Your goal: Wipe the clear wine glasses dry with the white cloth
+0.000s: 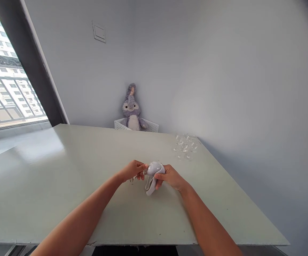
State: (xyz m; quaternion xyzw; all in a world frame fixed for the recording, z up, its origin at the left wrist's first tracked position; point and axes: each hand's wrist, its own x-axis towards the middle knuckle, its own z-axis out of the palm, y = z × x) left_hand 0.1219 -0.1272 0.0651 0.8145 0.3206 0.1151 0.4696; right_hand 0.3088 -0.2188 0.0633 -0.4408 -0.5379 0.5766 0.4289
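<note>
My right hand (167, 176) is closed around a glossy white device (155, 168) that looks like a small hand mixer, with a rounded head and a handle part slanting down toward me. A thin pale loop, perhaps a cord, hangs by its left side. My left hand (134, 170) pinches a shiny metal piece (131, 181), apparently a wire beater, at the left end of the rounded head. Fingers cover much of the metal piece. Both hands are just above the middle of the pale table (89, 156).
Several clear stemmed glasses (185, 145) stand grouped at the table's far right, near the wall. Behind the far edge, a purple plush toy (132, 113) sits in a white perforated basket (152, 126). A window (6, 74) is at the left.
</note>
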